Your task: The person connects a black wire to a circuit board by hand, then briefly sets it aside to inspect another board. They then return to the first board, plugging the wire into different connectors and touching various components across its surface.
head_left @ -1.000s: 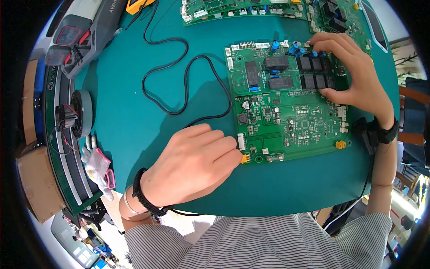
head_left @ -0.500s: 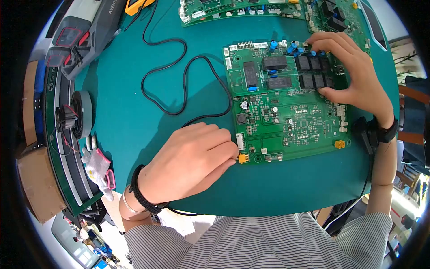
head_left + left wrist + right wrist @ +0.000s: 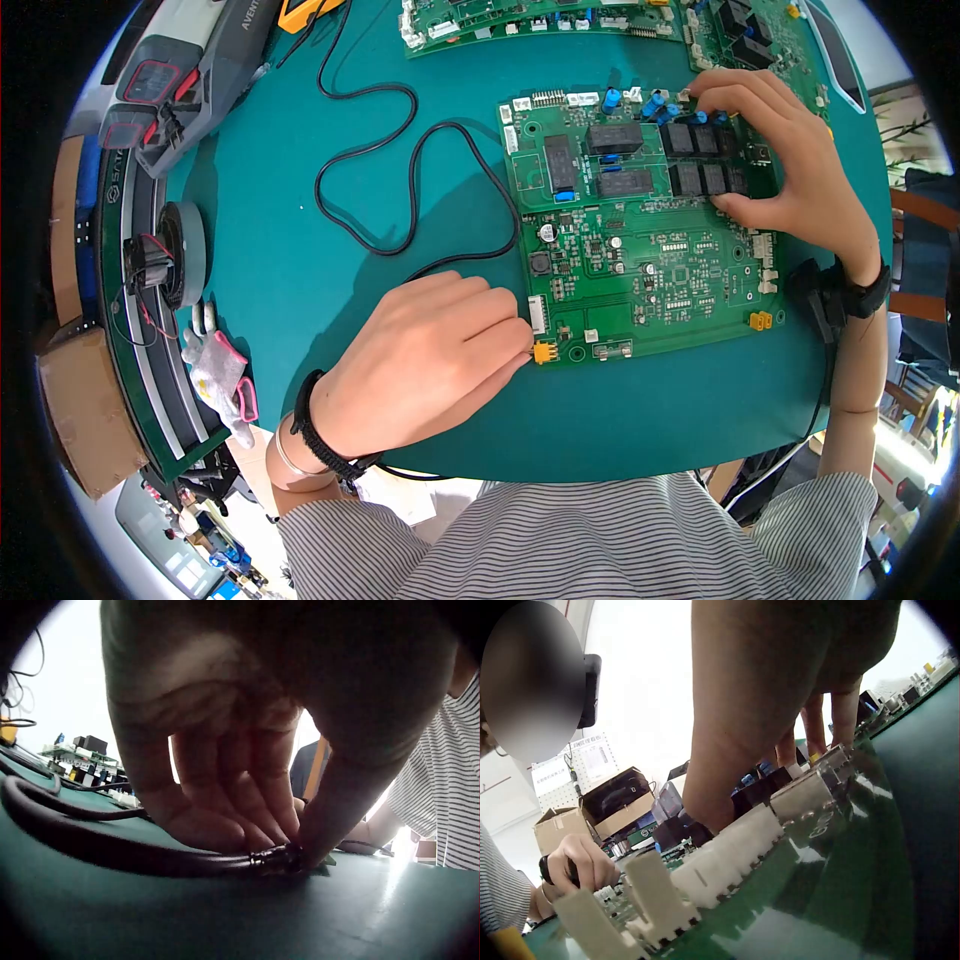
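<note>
A green circuit board (image 3: 690,240) lies on the green mat in the head view. At its lower left corner, my left hand (image 3: 425,350) pinches the end of a black cable (image 3: 150,859) between thumb and fingers. Its fingertips are right at a yellow connector (image 3: 545,352) on the board's edge, and they hide the cable's tip. My right hand (image 3: 800,165) grips the board's upper right part, spanning the black relays (image 3: 705,160). The thumb bears on the lower relay row, while the fingers reach over the top edge near the blue capacitors (image 3: 655,105).
More circuit boards (image 3: 550,30) lie at the back. The cable snakes across the mat (image 3: 260,250) from the upper left. On the left are a grey power tool (image 3: 200,90), a round dark spool (image 3: 182,252) and a glove (image 3: 215,370). A phone-like device (image 3: 835,55) lies far right.
My left hand has drawn back slightly to the left, showing more of the yellow connector. The board has shifted a touch left. My right hand keeps its place.
</note>
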Tool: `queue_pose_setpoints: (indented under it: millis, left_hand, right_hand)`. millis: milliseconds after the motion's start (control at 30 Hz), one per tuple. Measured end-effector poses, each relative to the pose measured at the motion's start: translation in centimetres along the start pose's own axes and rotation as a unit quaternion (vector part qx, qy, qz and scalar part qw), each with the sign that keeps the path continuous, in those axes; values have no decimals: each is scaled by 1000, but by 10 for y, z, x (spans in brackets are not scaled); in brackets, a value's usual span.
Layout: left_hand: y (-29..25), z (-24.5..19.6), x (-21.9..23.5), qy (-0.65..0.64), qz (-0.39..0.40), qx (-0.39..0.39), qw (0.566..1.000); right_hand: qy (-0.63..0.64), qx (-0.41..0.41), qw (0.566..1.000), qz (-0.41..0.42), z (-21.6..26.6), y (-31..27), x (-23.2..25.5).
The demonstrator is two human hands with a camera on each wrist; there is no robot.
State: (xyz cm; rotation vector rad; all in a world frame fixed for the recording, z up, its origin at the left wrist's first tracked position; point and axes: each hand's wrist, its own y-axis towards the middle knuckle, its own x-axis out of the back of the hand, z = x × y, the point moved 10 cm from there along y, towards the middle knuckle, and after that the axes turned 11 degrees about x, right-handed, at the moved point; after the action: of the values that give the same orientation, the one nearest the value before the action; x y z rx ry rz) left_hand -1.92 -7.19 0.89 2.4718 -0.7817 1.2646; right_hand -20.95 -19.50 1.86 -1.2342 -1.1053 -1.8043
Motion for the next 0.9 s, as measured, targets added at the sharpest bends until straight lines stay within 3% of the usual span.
queue_pose_setpoints:
  millis: [900]
  left_hand:
    - [0,-1,2,13,-4,3,1000]
  right_hand:
    - [4,-5,1000,4,-2,-1,-1]
